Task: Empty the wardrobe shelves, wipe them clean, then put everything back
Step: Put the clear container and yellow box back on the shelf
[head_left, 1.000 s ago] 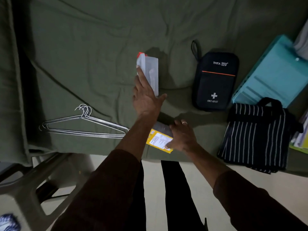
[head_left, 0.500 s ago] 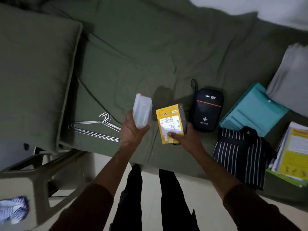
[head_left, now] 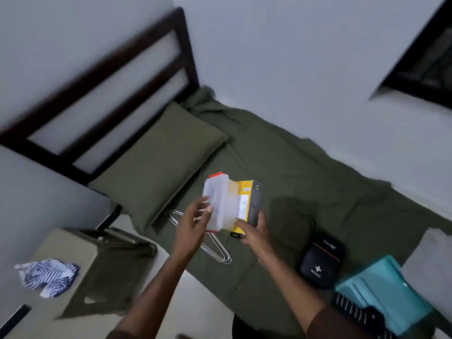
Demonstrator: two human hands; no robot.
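While R hand holds yellow box, L hand holds clear case.

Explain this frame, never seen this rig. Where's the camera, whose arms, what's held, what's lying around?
There is no robot: a person wears one wide-angle camera on the head, looking down at their own two hands.

The left hand has its grip on a clear plastic box with a red cap. The right hand holds a yellow carton just behind it. Both are lifted above the bed.

On the green sheet lie wire hangers, a black first aid pouch, a teal folder and a striped bag. A pillow is at the head. A striped cloth sits on a stool beside the bed.
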